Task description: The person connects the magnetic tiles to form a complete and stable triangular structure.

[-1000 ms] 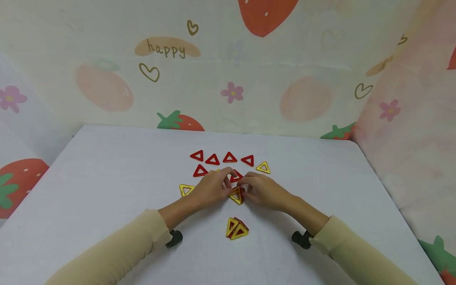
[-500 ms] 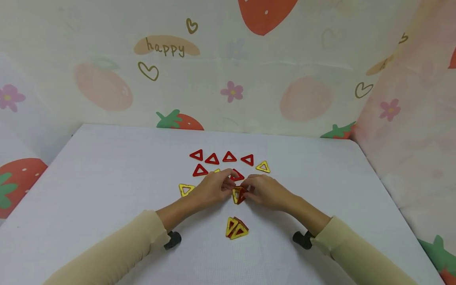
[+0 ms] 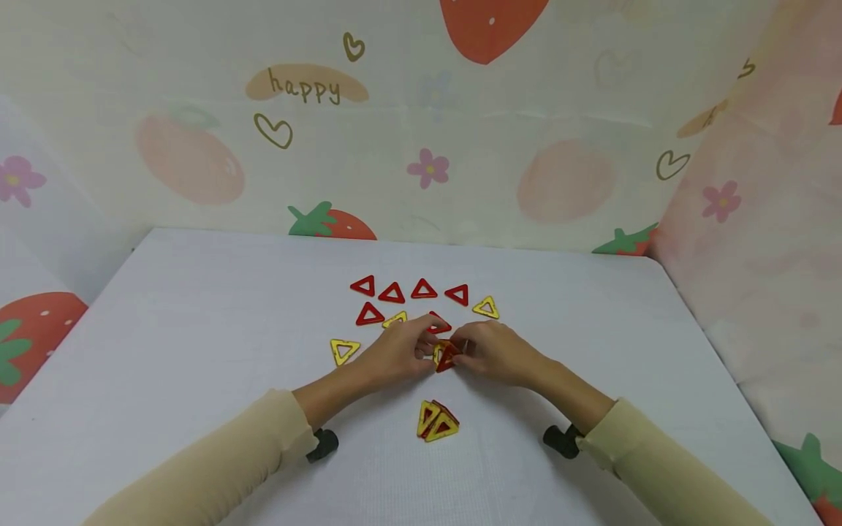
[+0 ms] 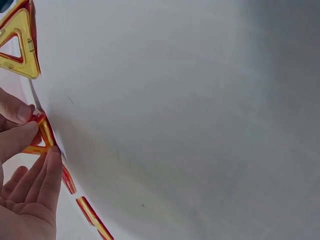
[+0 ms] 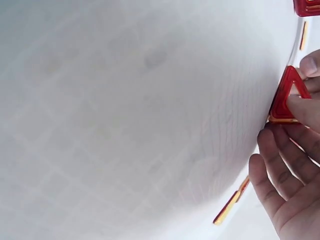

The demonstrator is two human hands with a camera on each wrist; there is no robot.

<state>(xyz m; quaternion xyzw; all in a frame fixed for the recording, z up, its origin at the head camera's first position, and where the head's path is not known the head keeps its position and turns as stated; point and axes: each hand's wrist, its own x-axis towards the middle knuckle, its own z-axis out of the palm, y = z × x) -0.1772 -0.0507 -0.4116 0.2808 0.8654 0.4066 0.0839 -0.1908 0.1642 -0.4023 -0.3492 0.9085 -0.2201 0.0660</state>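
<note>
Between both hands, at the middle of the table, is a small red-and-yellow pyramid of triangular magnetic tiles [image 3: 446, 358]. From the left my left hand [image 3: 393, 349] pinches it by thumb and fingertips. My right hand [image 3: 496, 352] grips its other side the same way. A red triangle face [image 5: 285, 97] of the pyramid shows in the right wrist view, with the right thumb laid over it. In the left wrist view a yellow tile edge [image 4: 47, 131] shows between the fingers. The fingers hide much of the pyramid.
A second red-and-yellow tile pyramid [image 3: 438, 422] stands closer to me. Beyond the hands lie several flat red triangles [image 3: 424, 295], and yellow ones too, one far right [image 3: 486, 313] and one by the left forearm [image 3: 342, 343]. A patterned cloth wall [image 3: 473, 197] backs the white table [image 3: 230, 292].
The pyramid between the hands has turned, so its red face now shows more towards me, and it has shifted slightly right and away. Both hands keep hold of it.
</note>
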